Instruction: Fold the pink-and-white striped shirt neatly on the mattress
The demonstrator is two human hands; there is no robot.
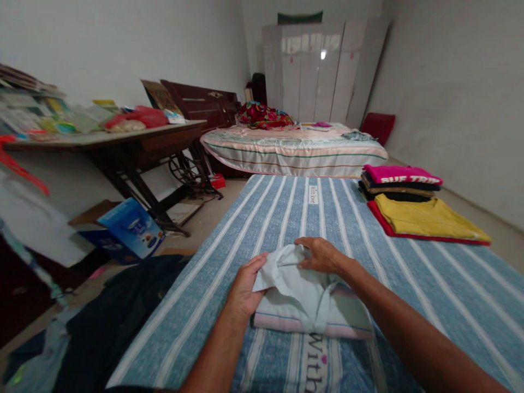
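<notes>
A pale grey-green collared shirt (305, 297), partly folded with a pink stripe along its lower edge, lies on the blue striped mattress (278, 213) just in front of me. My left hand (244, 286) grips the shirt's left edge, fingers curled around the fabric. My right hand (321, 255) rests on the top of the shirt near the collar, fingers bent and pressing on the cloth.
A stack of folded clothes (403, 188) and a yellow shirt (429, 218) lie at the mattress's right. A dark garment pile (118, 316) sits left on the floor, by a blue box (133, 226). A cluttered sewing table (123, 142), another bed (295, 144) and a wardrobe (319, 71) stand beyond.
</notes>
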